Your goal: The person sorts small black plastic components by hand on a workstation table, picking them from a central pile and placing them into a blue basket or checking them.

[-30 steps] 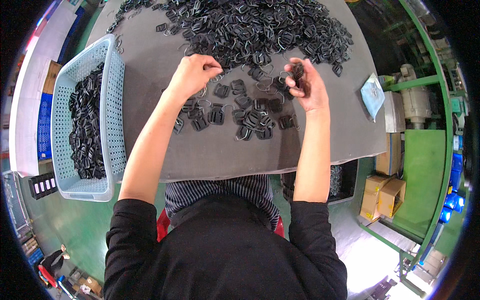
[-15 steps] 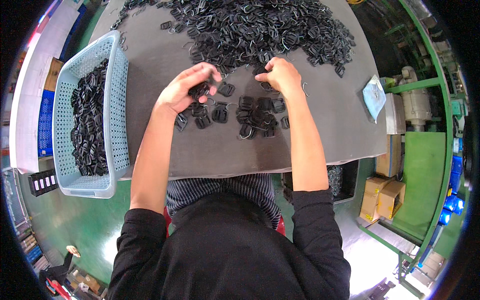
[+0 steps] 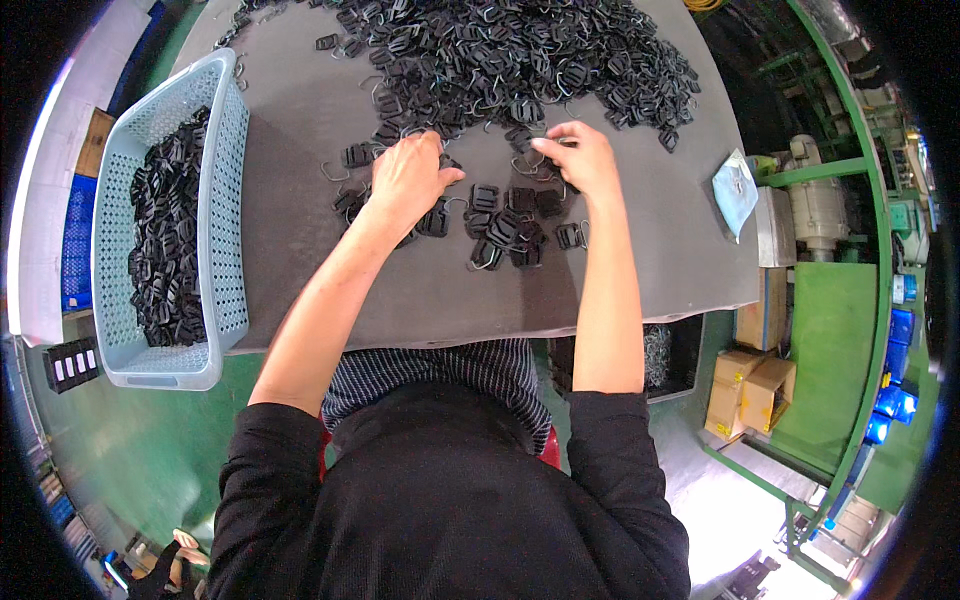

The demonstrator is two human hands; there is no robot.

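Note:
My left hand (image 3: 410, 175) is palm down over loose black buckles, its thumb spread to the right and its fingertips partly hidden. No held thing shows in it. Beside it lie several black plastic slide buckles (image 3: 357, 155) with thin metal wire hooks. My right hand (image 3: 585, 160) is at the near edge of a large heap of the same buckles (image 3: 520, 60). Its thumb and forefinger come together at a black buckle (image 3: 518, 138); the other fingers are curled in. Between my forearms, nearer to me, a small cluster of buckles (image 3: 505, 228) rests on the grey table (image 3: 300, 270).
A light blue perforated basket (image 3: 230, 200), with many black buckles inside, stands at the table's left edge. A pale blue packet (image 3: 736, 190) lies near the right edge. Below the table is a dark crate (image 3: 690, 365); cardboard boxes (image 3: 735, 385) stand to its right.
My left hand has turned palm down, and the black buckles it cupped no longer show in it. A buckle now lies to its left. My right hand has shifted slightly.

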